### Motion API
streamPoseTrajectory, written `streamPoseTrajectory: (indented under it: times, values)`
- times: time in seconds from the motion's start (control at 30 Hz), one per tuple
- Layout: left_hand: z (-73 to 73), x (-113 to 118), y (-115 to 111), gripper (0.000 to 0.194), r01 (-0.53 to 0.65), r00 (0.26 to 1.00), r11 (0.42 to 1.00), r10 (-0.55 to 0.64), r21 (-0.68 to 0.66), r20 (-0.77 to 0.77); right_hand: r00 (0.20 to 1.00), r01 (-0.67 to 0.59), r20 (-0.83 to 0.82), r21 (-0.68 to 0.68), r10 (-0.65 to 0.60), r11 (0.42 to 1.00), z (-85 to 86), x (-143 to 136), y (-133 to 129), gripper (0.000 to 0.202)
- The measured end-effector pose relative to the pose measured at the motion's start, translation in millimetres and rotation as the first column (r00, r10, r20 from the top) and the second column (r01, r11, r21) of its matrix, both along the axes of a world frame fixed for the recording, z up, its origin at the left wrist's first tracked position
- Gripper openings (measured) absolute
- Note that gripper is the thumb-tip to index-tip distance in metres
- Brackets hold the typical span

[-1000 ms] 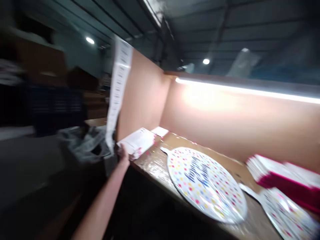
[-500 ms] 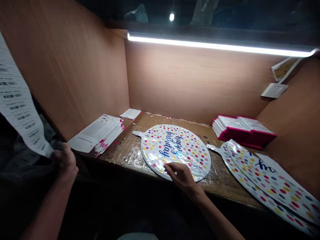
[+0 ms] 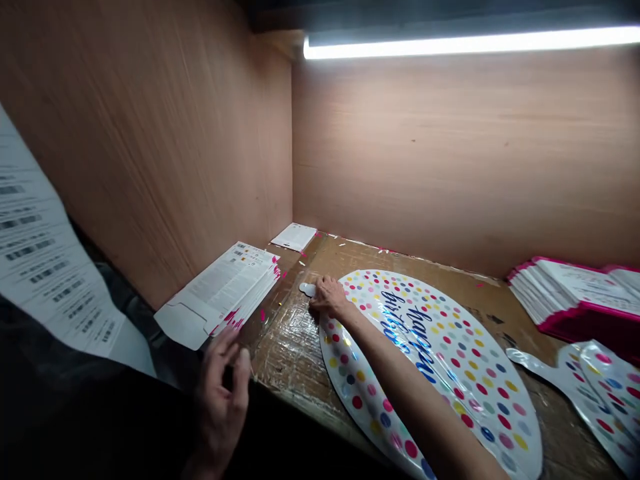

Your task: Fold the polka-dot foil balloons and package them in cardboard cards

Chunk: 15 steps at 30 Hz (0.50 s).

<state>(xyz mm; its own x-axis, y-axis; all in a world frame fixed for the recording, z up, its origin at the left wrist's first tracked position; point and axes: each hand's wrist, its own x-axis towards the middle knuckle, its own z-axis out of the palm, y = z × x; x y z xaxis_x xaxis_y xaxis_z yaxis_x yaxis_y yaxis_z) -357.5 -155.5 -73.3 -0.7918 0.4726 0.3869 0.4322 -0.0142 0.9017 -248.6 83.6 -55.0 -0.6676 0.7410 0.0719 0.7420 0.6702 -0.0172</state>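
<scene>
A flat polka-dot foil balloon (image 3: 465,347) with blue "happy birthday" lettering lies on the taped cardboard surface (image 3: 285,353). My right hand (image 3: 327,298) is closed on the balloon's neck end, its forearm crossing over the dots. The pale tail tip shows just left of the fingers. My left hand (image 3: 225,393) is raised in front of the table edge, fingers apart and slightly blurred, with nothing in it. It is nearest to the stack of white printed cards with pink edges (image 3: 225,290).
A strip of barcode labels (image 3: 55,267) hangs at the left. One small white card pile (image 3: 295,236) lies in the back left corner. Pink-edged packets (image 3: 580,293) and more dotted balloons (image 3: 600,393) are at the right. Wooden panels (image 3: 200,133) enclose the surface.
The view has shifted closer and left. My left hand has let go of the label strip and moved right. My right hand has gone from the balloon's near edge to its neck.
</scene>
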Motion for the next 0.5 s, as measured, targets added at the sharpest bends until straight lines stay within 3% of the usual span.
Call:
streamPoseTrajectory:
  times: [0.1, 0.2, 0.27, 0.33, 0.4, 0.47, 0.5]
  values:
    - [-17.1, 17.9, 13.5, 0.037, 0.172, 0.985, 0.979, -0.172, -0.113, 0.015, 0.998, -0.058, 0.036, 0.022, 0.057, 0.998, -6.2, -6.8, 9.9, 0.032]
    - [-22.4, 13.0, 16.2, 0.038, 0.15, 0.988, 0.977, -0.144, -0.15, 0.053, 0.994, -0.1, 0.044, 0.001, 0.099, 0.995, -12.1, 1.7, 14.1, 0.033]
    - [-26.5, 4.3, 5.3, 0.04, 0.094, 0.991, 0.983, -0.078, -0.156, 0.106, 0.993, -0.116, 0.031, -0.03, 0.117, 0.993, -18.9, 8.9, 18.8, 0.035]
    - [-39.7, -3.2, -17.7, 0.039, 0.054, 0.989, 0.983, -0.028, -0.177, 0.145, 0.991, -0.134, -0.017, -0.034, 0.134, 0.99, -27.7, 13.0, 25.0, 0.037]
    - [-64.9, -4.8, -52.6, 0.035, 0.016, 0.994, 0.967, 0.013, -0.254, 0.113, 0.986, -0.157, -0.058, -0.032, 0.155, 0.987, -35.4, 12.7, 30.1, 0.04]
    - [-99.5, 1.9, -94.5, 0.036, -0.026, 0.999, 0.906, 0.043, -0.423, 0.032, 0.978, -0.188, -0.091, -0.019, 0.186, 0.982, -39.4, 7.4, 31.4, 0.043]
    - [-118.3, 7.8, -115.4, 0.041, -0.051, 0.999, 0.837, 0.046, -0.546, -0.023, 0.972, -0.205, -0.115, -0.001, 0.204, 0.979, -40.1, 2.7, 30.4, 0.045]
